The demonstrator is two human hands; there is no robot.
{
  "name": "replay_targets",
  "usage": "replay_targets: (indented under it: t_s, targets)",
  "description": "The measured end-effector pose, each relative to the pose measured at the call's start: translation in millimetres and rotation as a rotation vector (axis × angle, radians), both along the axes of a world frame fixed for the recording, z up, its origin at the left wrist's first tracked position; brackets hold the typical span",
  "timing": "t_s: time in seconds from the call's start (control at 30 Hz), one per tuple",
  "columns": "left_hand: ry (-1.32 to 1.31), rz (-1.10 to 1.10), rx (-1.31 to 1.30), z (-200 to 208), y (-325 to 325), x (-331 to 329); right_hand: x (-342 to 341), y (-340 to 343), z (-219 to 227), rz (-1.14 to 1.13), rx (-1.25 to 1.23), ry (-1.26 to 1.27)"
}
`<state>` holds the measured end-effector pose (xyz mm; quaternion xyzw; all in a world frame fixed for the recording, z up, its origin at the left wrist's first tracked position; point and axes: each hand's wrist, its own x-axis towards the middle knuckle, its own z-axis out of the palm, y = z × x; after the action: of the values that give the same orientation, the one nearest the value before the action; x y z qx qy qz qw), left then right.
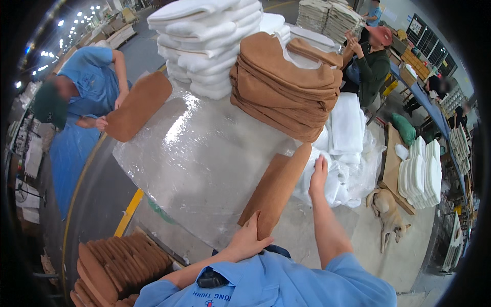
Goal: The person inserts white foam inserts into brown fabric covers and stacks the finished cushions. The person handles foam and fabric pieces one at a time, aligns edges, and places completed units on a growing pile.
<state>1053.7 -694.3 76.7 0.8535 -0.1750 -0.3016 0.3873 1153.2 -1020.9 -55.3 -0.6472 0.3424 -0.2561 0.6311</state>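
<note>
In front of me a flat brown fabric piece (280, 192), like a cushion cover, stands folded over with its long edge raised. My left hand (249, 238) grips its near end, thumb on one side and fingers behind. To the right of the piece, my right hand (318, 179) is raised with its fingers stretched out, beside white padding (335, 179) and plastic film. A tall pile of brown covers (284, 84) lies at the far side of the plastic-covered table (179, 153). Next to it rises a stack of white pads (204, 46).
Across the table at left, a co-worker in blue holds a brown cushion piece (140, 105). Another person in a red cap stands behind the brown pile. Brown pieces (123, 261) fill a container at lower left. A dog (387, 212) lies on the floor at right, near stacked white pads (420, 174).
</note>
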Motion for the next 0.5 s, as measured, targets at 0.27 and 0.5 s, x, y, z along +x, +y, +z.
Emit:
replay_targets:
  t_s: [0.27,0.5]
  targets:
    - [-0.176,-0.026,0.016,21.0,86.7,20.4,29.9,25.3,91.9,0.315,0.025,0.127]
    - [-0.376,0.347,-0.147,-15.5,201.6,-35.6,-113.1,104.0,51.7,0.353,0.067,0.114]
